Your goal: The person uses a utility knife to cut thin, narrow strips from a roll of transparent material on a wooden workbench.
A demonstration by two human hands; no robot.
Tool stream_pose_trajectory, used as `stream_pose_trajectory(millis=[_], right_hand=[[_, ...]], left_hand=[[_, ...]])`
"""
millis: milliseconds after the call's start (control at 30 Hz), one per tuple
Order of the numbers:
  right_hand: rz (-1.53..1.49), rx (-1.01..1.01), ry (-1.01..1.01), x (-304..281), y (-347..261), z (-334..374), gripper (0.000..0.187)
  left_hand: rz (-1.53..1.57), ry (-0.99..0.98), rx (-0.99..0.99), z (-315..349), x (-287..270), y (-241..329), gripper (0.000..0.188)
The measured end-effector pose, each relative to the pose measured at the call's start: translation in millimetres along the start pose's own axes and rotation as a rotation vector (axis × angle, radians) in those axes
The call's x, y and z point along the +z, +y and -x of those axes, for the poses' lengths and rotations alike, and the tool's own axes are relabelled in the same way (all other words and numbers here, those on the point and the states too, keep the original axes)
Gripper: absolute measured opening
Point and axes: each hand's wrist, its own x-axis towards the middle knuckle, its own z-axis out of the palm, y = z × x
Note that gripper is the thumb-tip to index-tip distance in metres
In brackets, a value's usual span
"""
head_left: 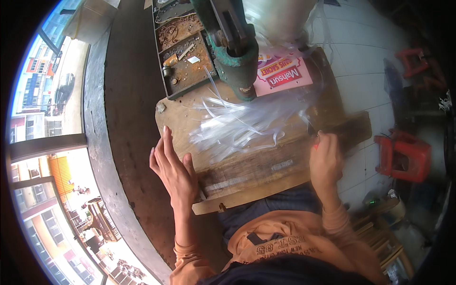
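A loose heap of clear plastic strips point(232, 128) lies across the middle of the wooden tabletop point(176, 114). Along the near edge runs a worn, darker wooden plank point(237, 178). My left hand point(176, 173) is open, fingers extended, over the left end of this plank, with nothing in it. At the plank's right part, my right hand point(326, 159) is closed around a small red-handled tool point(315, 145). A dark, pointed tip of that tool sticks out toward the strips; its exact kind is blurred and partly hidden by my fingers.
A green cast-metal machine point(236, 71) stands at the table's far side. Left of it sits a metal compartment tray point(167, 88) with small loose parts. Pink printed packaging point(289, 78) lies to its right, below blurred clear plastic point(285, 21). Red stools point(411, 156) stand on the tiled floor.
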Motion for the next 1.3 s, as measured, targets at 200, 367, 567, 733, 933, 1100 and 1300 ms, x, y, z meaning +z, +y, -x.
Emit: stream_pose_trajectory(millis=[200,367,567,733,933,1100,1300], right_hand=[[-0.008,0.034,0.021,4,-4,2,0.029],[-0.081,0.046,0.010,0,-3,1,0.024],[-0.566,0.117,0.021,-30,-17,3,0.014],[-0.876,0.003,-0.029,-56,-60,13,0.032],[-0.900,-0.072,0.102,-55,-84,7,0.019],[-0.925,0.020,0.218,-50,-82,5,0.020],[-0.978,-0.044,0.273,-59,-74,17,0.020]], left_hand=[[1.860,-0.040,-0.648,-5,-1,87,0.051],[2.076,-0.115,-0.739,-2,7,107,0.034],[2.011,-0.174,-0.770,1,8,122,0.040],[2.087,-0.168,-0.702,14,23,130,0.044],[1.904,-0.168,-0.287,50,25,151,0.045],[1.447,-0.270,-0.008,74,50,145,0.048],[1.861,-0.312,-0.301,55,13,164,0.067]])
